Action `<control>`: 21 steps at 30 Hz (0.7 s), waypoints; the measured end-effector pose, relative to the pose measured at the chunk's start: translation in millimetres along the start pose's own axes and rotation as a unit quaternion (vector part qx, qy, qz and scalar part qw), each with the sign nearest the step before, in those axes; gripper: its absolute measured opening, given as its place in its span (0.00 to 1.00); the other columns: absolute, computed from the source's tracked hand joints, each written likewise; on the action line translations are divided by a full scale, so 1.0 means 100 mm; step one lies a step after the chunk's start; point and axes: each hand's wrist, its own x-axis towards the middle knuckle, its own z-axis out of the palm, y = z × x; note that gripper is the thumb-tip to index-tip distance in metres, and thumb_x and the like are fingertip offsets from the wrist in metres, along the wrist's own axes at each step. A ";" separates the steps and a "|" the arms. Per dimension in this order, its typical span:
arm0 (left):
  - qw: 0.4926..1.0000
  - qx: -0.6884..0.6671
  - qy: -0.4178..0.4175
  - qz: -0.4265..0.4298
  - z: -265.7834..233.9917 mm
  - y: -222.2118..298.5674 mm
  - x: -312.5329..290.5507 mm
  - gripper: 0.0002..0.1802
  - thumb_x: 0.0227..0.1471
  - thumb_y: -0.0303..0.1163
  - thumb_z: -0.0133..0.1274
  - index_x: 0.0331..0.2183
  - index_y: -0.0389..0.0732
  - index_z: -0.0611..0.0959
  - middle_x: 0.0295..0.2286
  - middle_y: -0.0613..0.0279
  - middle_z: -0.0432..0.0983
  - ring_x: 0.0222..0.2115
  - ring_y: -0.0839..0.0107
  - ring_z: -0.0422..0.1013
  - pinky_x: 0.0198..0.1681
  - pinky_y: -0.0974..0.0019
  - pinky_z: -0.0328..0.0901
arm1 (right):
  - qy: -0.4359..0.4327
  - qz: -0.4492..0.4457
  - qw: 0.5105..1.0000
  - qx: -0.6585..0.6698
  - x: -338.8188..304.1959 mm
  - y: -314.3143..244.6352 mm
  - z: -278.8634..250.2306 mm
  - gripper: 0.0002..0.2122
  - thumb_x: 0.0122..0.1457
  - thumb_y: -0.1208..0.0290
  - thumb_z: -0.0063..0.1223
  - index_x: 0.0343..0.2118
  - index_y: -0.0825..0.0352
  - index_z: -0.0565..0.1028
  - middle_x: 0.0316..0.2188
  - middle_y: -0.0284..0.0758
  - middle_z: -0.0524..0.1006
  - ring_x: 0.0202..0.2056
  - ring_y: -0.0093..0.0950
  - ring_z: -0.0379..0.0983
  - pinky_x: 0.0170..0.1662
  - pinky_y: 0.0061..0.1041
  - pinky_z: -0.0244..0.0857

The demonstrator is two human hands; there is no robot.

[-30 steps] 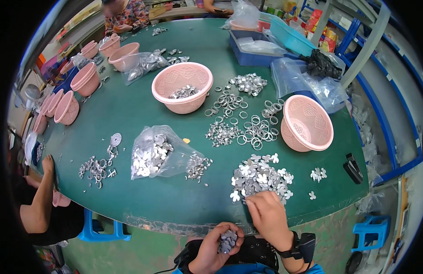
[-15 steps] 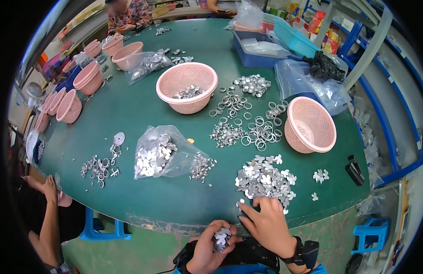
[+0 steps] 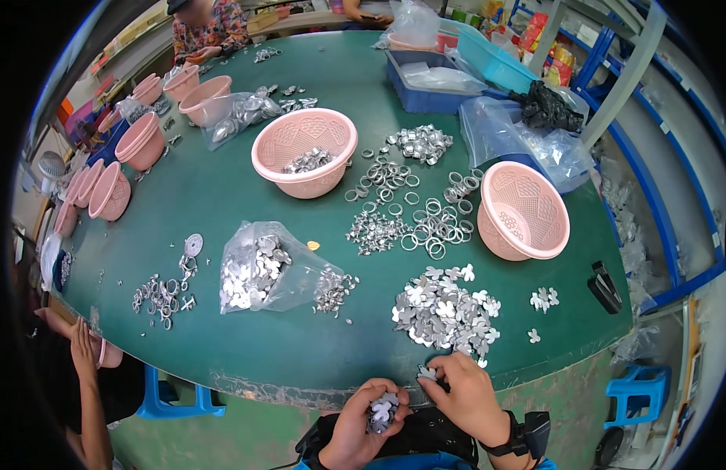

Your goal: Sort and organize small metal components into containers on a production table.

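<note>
In my left hand, at the table's front edge, a clump of flat silver flower-shaped metal pieces is cupped by curled fingers. My right hand pinches one flower-shaped metal piece between thumb and fingers, just to the right of the left hand and above the table edge. Beyond the right hand lies a loose pile of the same flower-shaped pieces. A smaller cluster of them and a single piece lie farther right.
Behind the pile stand two pink baskets, with silver rings between them. A clear bag of metal pieces lies left; a black stapler is at right. Another person's arm is at the left edge.
My right hand has drawn back from the pile's near edge toward my left hand, and now pinches a flower-shaped piece. The left hand stays in place. The view has shifted slightly.
</note>
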 end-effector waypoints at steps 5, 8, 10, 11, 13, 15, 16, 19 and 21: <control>0.990 0.114 0.070 0.051 0.18 -0.06 -0.04 0.11 0.51 0.33 0.36 0.29 0.37 0.71 0.26 0.51 0.68 0.22 0.67 0.65 0.15 0.74 0.59 | 0.037 0.030 0.985 0.164 -0.15 -0.18 -0.25 0.07 0.43 0.76 0.58 0.24 0.68 0.71 0.17 0.31 0.68 0.17 0.17 0.62 0.19 0.15 0.57; 0.990 0.099 0.099 0.034 0.31 -0.08 -0.03 0.12 0.51 0.34 0.36 0.29 0.37 0.71 0.27 0.51 0.68 0.21 0.68 0.64 0.14 0.75 0.58 | -0.022 -0.009 0.975 0.221 -0.13 -0.30 -0.30 0.08 0.43 0.75 0.58 0.26 0.68 0.71 0.19 0.32 0.70 0.17 0.17 0.62 0.20 0.15 0.58; 0.997 0.065 0.046 -0.004 0.18 -0.08 -0.03 0.11 0.51 0.35 0.37 0.29 0.38 0.71 0.27 0.51 0.68 0.20 0.68 0.64 0.14 0.76 0.57 | 0.018 0.093 0.982 0.162 -0.05 -0.23 -0.23 0.09 0.43 0.74 0.58 0.28 0.68 0.71 0.20 0.34 0.70 0.19 0.22 0.66 0.21 0.20 0.60; 0.999 0.029 -0.007 -0.039 0.12 -0.07 -0.02 0.11 0.51 0.35 0.37 0.29 0.38 0.71 0.27 0.51 0.68 0.20 0.68 0.64 0.13 0.76 0.56 | 0.051 0.048 0.995 0.073 0.03 -0.14 -0.17 0.09 0.43 0.74 0.57 0.28 0.68 0.71 0.20 0.35 0.69 0.20 0.25 0.67 0.22 0.23 0.61; 0.999 0.017 -0.029 -0.035 0.07 -0.06 -0.01 0.11 0.51 0.34 0.37 0.29 0.38 0.70 0.27 0.51 0.68 0.20 0.68 0.63 0.13 0.77 0.55 | 0.083 0.004 0.996 -0.016 0.12 0.02 -0.07 0.09 0.43 0.74 0.57 0.28 0.68 0.71 0.20 0.36 0.69 0.21 0.28 0.68 0.22 0.25 0.61; 0.998 0.003 -0.049 -0.031 0.07 -0.05 -0.01 0.10 0.51 0.34 0.37 0.29 0.38 0.70 0.27 0.51 0.68 0.20 0.68 0.63 0.12 0.77 0.54 | 0.137 -0.039 0.986 -0.092 0.14 0.09 -0.01 0.07 0.44 0.74 0.54 0.27 0.68 0.71 0.20 0.37 0.68 0.23 0.33 0.67 0.23 0.28 0.61; 0.999 0.044 -0.022 -0.022 0.11 -0.02 0.01 0.10 0.51 0.33 0.38 0.29 0.38 0.70 0.27 0.51 0.68 0.21 0.68 0.63 0.13 0.77 0.55 | 0.136 -0.039 0.986 -0.091 0.14 0.10 -0.02 0.07 0.44 0.74 0.54 0.27 0.68 0.71 0.20 0.37 0.68 0.23 0.33 0.67 0.23 0.28 0.61; 0.992 0.121 0.017 0.008 0.21 0.01 0.05 0.09 0.50 0.32 0.38 0.29 0.38 0.70 0.28 0.51 0.68 0.22 0.66 0.64 0.15 0.75 0.56 | 0.109 0.016 0.993 0.035 0.13 0.12 -0.11 0.04 0.48 0.75 0.51 0.26 0.70 0.72 0.19 0.36 0.71 0.20 0.29 0.68 0.22 0.24 0.61; 0.987 0.158 0.029 0.029 0.27 0.03 0.05 0.08 0.50 0.32 0.38 0.29 0.38 0.70 0.29 0.51 0.68 0.23 0.66 0.64 0.16 0.74 0.57 | 0.092 0.080 0.982 0.148 0.09 0.15 -0.17 0.05 0.49 0.75 0.50 0.27 0.71 0.72 0.20 0.35 0.72 0.19 0.24 0.67 0.21 0.21 0.60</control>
